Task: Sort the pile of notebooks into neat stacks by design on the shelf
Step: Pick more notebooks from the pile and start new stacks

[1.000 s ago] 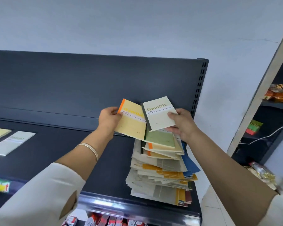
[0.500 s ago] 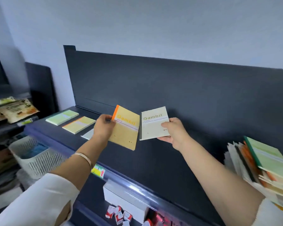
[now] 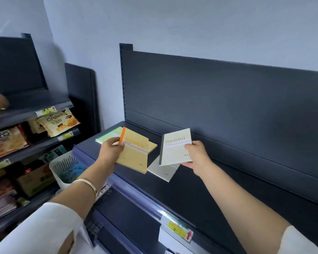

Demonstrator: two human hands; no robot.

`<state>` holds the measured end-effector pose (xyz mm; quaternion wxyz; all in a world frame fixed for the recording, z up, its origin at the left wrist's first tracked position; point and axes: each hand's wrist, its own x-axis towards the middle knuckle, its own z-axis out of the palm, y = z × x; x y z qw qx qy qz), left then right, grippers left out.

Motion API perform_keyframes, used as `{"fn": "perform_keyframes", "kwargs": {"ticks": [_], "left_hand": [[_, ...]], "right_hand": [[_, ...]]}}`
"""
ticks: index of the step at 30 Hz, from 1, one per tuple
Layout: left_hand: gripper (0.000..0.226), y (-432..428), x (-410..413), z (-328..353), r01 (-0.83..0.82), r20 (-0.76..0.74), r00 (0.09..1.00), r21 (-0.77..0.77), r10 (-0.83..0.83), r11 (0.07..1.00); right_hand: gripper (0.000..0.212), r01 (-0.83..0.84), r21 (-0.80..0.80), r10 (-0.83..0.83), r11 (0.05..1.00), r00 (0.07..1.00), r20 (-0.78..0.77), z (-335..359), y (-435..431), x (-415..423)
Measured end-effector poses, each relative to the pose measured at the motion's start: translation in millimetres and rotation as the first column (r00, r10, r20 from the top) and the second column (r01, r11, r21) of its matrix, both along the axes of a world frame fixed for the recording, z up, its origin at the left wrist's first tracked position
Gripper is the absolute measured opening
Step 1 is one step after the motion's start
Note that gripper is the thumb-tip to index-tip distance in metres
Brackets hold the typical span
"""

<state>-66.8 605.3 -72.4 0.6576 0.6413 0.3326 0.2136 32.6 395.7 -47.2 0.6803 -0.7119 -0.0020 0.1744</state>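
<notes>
My left hand [image 3: 111,150] grips a yellow notebook with an orange spine [image 3: 134,153] just above another yellow notebook [image 3: 152,146] lying on the dark shelf [image 3: 200,189]. My right hand [image 3: 196,155] holds a pale grey "Gambit" notebook [image 3: 175,146] by its right edge, above a matching grey one [image 3: 162,171] that lies flat on the shelf. A light green notebook [image 3: 108,135] lies at the shelf's far left end. The unsorted pile is out of view.
A white plastic basket [image 3: 62,165] stands below the shelf's left end. Snack packets [image 3: 59,121] fill the neighbouring shelves on the left. Price labels [image 3: 180,230] run along the shelf's front rail. The dark back panel [image 3: 228,99] rises behind the shelf.
The view has swung left, away from the pile. Both hands have carried their notebooks left along the shelf, and now hold them over the matching notebooks lying there.
</notes>
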Motion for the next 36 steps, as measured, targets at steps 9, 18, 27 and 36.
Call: {"fn": "perform_keyframes", "kwargs": {"ticks": [9,18,27,36], "left_hand": [[0.033,54.3,71.4,-23.3,0.01,-0.181,0.983,0.028,-0.005,1.0],[0.036,94.8,135.7,-53.9,0.201,-0.297,0.941,0.112,-0.16,0.973],[0.033,123.1,137.1,-73.6,0.61,-0.565,0.755,0.42,-0.333,0.672],[0.035,129.7,144.2,-84.9,0.69,-0.569,0.721,0.538,-0.396,0.484]], "right_hand": [[0.015,0.05,-0.128,-0.057,0.99,0.997,-0.049,-39.5,53.9,73.6],[0.022,0.154,-0.216,-0.177,0.964,0.98,-0.091,-64.5,84.3,97.0],[0.023,0.369,-0.224,-0.388,0.902,0.92,-0.048,-82.2,88.6,58.3],[0.015,0.464,-0.41,-0.483,0.785,0.873,0.065,-98.9,91.2,30.5]]}}
